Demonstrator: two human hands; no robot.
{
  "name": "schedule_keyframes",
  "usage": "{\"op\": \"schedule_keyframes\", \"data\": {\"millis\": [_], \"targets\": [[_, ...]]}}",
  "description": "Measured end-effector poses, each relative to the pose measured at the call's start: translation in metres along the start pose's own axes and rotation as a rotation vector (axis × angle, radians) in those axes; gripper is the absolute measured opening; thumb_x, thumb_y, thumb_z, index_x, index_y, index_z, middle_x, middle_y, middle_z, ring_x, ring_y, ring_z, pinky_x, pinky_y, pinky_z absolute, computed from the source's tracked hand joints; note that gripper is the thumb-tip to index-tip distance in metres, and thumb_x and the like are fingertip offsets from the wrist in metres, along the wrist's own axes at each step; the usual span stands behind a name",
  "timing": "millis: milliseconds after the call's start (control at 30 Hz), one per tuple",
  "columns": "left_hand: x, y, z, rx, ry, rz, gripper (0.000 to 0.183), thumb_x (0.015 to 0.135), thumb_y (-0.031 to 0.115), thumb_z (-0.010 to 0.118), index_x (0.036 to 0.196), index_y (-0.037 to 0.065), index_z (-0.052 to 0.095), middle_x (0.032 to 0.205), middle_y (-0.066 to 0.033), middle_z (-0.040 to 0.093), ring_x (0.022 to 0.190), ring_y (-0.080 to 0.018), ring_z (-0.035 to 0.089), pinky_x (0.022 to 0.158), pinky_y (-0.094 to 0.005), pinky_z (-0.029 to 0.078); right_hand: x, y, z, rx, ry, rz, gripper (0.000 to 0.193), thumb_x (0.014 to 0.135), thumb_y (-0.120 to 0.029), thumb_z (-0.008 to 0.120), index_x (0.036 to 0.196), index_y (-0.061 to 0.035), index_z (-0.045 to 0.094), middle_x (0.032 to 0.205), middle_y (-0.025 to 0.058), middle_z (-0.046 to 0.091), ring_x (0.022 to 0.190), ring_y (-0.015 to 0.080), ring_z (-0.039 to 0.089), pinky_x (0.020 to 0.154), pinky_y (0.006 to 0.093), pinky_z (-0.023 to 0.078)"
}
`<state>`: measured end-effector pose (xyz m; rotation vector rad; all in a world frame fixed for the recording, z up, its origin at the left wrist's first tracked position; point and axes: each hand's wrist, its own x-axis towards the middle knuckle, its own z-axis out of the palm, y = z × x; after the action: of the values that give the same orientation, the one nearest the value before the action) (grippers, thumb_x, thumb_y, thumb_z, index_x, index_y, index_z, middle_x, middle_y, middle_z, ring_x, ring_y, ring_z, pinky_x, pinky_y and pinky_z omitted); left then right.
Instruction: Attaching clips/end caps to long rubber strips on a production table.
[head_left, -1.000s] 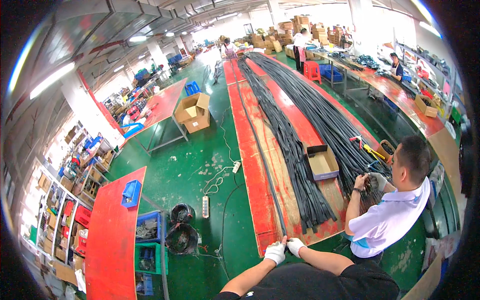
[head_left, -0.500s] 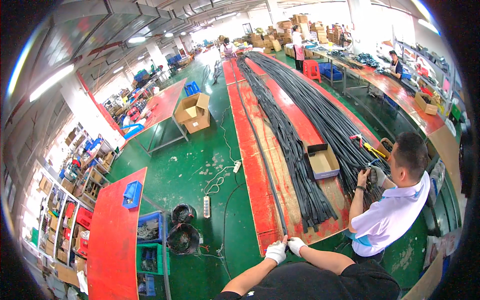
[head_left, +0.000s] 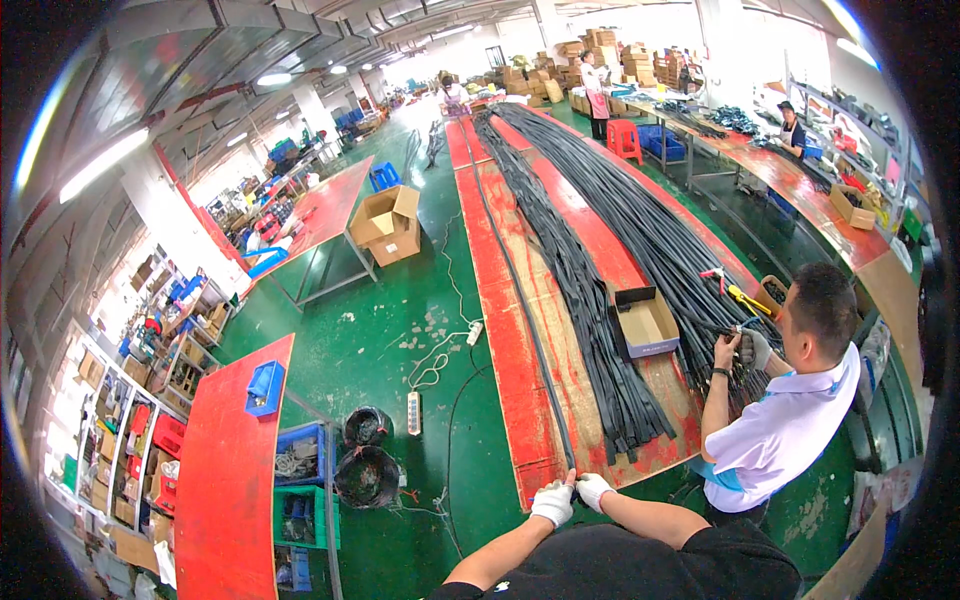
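Note:
A single long black strip (head_left: 536,350) runs down the left side of the red table (head_left: 497,370) toward me. At the table's near edge my left hand (head_left: 552,503), in a white glove with bare fingertips, pinches the strip's near end. Close beside it on the right, my right hand (head_left: 593,490), also white-gloved, has its fingers curled toward that end. What the right fingers hold is too small to make out. To the right of the single strip lies a flat bundle of black strips (head_left: 590,345), with a thicker bundle of black tubes or cables (head_left: 640,230) beyond it.
An open carton (head_left: 648,325) sits on the bundles. At my right a co-worker (head_left: 775,420) handles the cable ends near a yellow-handled tool (head_left: 745,300). Left on the floor are black buckets (head_left: 368,475), a power strip (head_left: 414,412) and loose cords. A red side table (head_left: 225,470) stands further left.
My hands and the strip stay in place. The co-worker beside me shifts hands and head slightly, and people in the background move a little.

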<state>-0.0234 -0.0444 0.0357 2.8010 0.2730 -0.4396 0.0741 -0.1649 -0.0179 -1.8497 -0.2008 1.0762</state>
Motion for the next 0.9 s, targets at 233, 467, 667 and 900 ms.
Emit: {"op": "schedule_keyframes", "data": {"millis": [233,467,667,900], "targets": [[-0.004,0.003,-0.003,0.002,0.006,-0.001,0.082,0.090,0.013,0.062,0.166,0.015,0.033,0.127,-0.0227,0.068,0.116,-0.0397,0.068,0.098,-0.0492,0.055,0.015,0.015,0.000,-0.061,-0.013,0.015,0.034,0.102,-0.022,0.058,0.122,0.0042,0.067,0.109,0.0196,0.075,0.093,0.0294,0.070,0.079,0.0415,0.054],[-0.004,0.003,-0.004,0.002,0.022,0.005,0.083,0.089,0.016,0.066,0.165,0.015,0.033,0.127,-0.0228,0.068,0.115,-0.0402,0.069,0.098,-0.0504,0.055,0.017,0.014,0.000,-0.062,-0.010,0.007,0.031,0.105,-0.023,0.058,0.121,0.0006,0.071,0.096,0.0147,0.074,0.075,0.0234,0.067,0.064,0.0395,0.050],[0.007,0.004,0.000,-0.052,0.096,0.019,0.083,0.092,0.031,0.071,0.165,0.014,0.034,0.123,-0.0238,0.068,0.112,-0.0417,0.069,0.096,-0.0514,0.055,0.015,0.000,-0.010,0.024,0.020,0.039,0.033,0.104,-0.025,0.059,0.123,-0.0009,0.070,0.096,0.0146,0.075,0.075,0.0242,0.069,0.062,0.0396,0.052],[0.010,-0.007,0.004,-0.014,0.170,-0.014,0.082,0.092,0.031,0.070,0.163,0.012,0.036,0.119,-0.0237,0.070,0.108,-0.0412,0.071,0.091,-0.0528,0.057,0.005,-0.029,-0.005,-0.019,-0.002,-0.019,0.032,0.103,-0.023,0.059,0.121,0.0008,0.070,0.099,0.0152,0.076,0.079,0.0238,0.071,0.063,0.0401,0.054]]}}
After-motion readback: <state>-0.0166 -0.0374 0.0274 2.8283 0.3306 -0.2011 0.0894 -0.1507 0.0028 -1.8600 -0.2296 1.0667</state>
